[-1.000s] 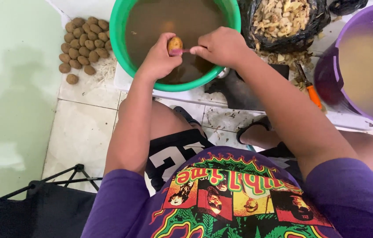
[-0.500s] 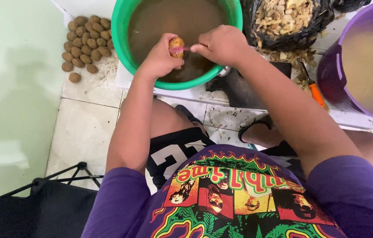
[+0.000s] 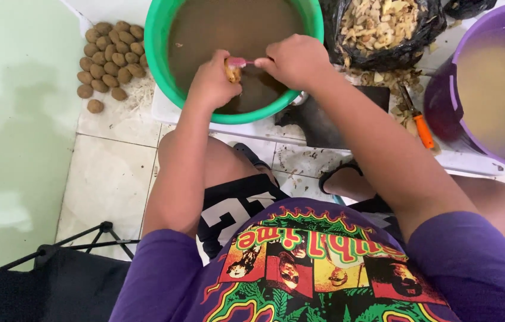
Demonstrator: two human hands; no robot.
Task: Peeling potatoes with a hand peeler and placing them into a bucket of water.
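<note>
My left hand (image 3: pixel 211 83) is gripping a small potato (image 3: pixel 231 73), fingers curled around it so that only its top edge is showing, just above the brown water in the green basin (image 3: pixel 160 65). My right hand (image 3: pixel 291 59) is pinching the handle of a pink brush (image 3: pixel 239 61), and its bristles are resting on the exposed end of the potato. To scrub well, I am thinking the strokes should be short and the pressure light, with the potato rolling a little in my fingers so each side meets the bristles in turn. Keeping both hands low over the basin should let the dirt drop into the water instead of onto the floor. A wet potato is slippery, so my grip is staying firm but not crushing.

Beyond the basin's left rim, a pile of unwashed potatoes (image 3: pixel 109 45) is lying on the tiles. To the right, a black bag of peelings (image 3: pixel 383 24) is sitting beside a purple bucket (image 3: pixel 443 101) of cloudy water, with an orange-handled peeler (image 3: pixel 422 128) lying near them.
</note>
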